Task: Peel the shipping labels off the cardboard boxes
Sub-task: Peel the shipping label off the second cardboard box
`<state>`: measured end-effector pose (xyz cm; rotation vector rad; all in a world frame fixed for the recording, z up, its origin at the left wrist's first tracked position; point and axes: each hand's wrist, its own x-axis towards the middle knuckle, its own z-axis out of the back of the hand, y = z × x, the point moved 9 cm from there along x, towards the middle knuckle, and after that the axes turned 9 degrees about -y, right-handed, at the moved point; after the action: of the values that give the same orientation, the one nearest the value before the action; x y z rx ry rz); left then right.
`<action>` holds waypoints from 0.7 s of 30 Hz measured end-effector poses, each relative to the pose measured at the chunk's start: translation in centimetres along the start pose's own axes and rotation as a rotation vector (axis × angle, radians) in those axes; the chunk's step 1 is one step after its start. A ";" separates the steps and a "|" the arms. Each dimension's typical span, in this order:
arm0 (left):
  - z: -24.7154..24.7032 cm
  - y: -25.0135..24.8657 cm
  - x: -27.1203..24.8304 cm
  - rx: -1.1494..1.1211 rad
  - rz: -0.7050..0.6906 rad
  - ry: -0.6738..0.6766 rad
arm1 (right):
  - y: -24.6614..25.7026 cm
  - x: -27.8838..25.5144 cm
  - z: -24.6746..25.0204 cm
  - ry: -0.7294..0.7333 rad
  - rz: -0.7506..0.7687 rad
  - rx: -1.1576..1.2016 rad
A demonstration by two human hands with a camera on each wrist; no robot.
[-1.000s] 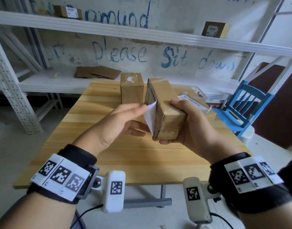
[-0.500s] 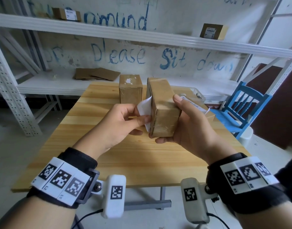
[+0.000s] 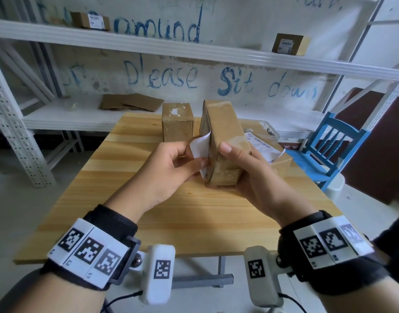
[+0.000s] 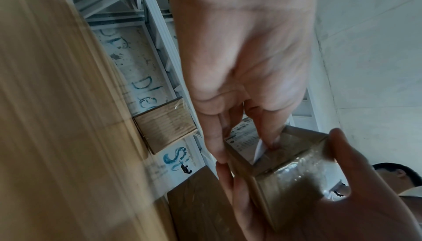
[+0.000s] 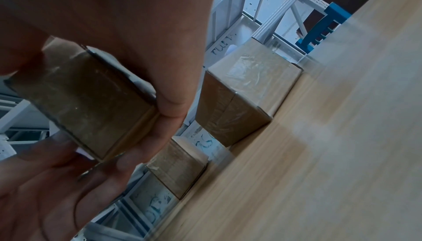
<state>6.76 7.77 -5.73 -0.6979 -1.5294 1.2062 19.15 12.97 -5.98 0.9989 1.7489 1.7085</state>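
Observation:
My right hand (image 3: 217, 166) grips a taped cardboard box (image 3: 225, 136) on edge above the wooden table (image 3: 194, 213), thumb on its top face, fingers underneath. A white shipping label (image 3: 201, 146) is partly lifted from the box's left face, blank side towards me. My left hand (image 3: 195, 154) pinches the loose flap of that label between thumb and fingers. In the left wrist view the printed label (image 4: 244, 135) still sticks to the box (image 4: 287, 165) beyond the fingers. The right wrist view shows the box (image 5: 84, 100) held in the palm.
A second box (image 3: 177, 123) with torn white residue on top stands behind. A third box (image 3: 277, 161) with a curling label (image 3: 259, 143) lies at the right, a clear bin (image 3: 267, 129) behind it. Blue chair (image 3: 329, 150) at right; labelled boxes (image 3: 288, 44) sit on the shelving.
The left hand went from touching the label's edge to pinching it and has pulled it leftward, away from the box face. The right hand has tilted the box a little.

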 end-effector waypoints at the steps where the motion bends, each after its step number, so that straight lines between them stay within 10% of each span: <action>1: 0.1 -0.1 0.0 0.004 -0.010 -0.008 | 0.0 0.0 0.1 -0.003 0.004 -0.003; 21: 0.5 -0.3 0.1 0.103 -0.130 -0.029 | 1.3 0.2 0.6 -0.117 0.276 -0.221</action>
<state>6.26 7.60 -5.34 -0.5068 -1.5012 1.1920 19.66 13.42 -4.67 1.2551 1.3630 1.9182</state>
